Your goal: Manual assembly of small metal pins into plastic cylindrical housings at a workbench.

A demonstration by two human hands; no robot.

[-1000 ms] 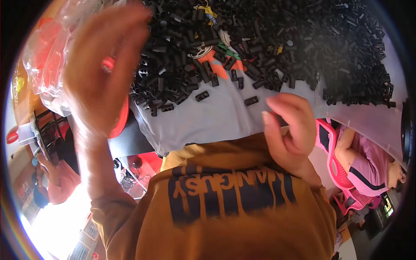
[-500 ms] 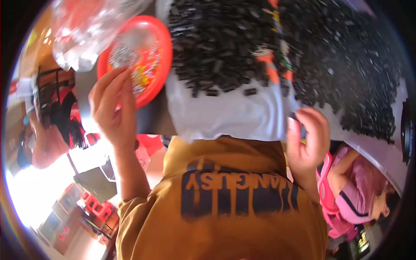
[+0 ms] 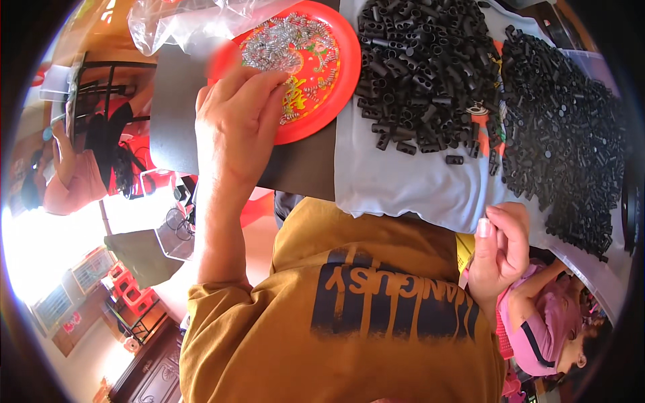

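Note:
Springs (image 3: 285, 39), small and silvery, lie heaped and scattered in a red patterned plate (image 3: 351, 64) at the far left of the table. Over its near side is my left hand (image 3: 236, 131), thumb and fingers pinched together; whatever is between the tips is hidden. My right hand (image 3: 500, 252) is held low by the table's front edge, its fingers curled to the thumb, and I cannot make out what they hold. Short black plastic double-tube pieces (image 3: 426, 74) form a pile on a pale cloth (image 3: 396, 185), and smaller black cylindrical pieces (image 3: 561, 144) are spread to their right.
A clear plastic bag (image 3: 191, 23) lies beyond the plate. The dark tabletop (image 3: 306, 168) shows between plate and cloth. At the right, past a whitish rim (image 3: 591, 289), sits a person in a pink top (image 3: 537, 322). Another person's arm (image 3: 64, 151) shows at far left.
The view has shifted, so the plate and piles appear further right. My left hand's fingertips have come together over the plate. The dark piece at my right fingertips no longer shows.

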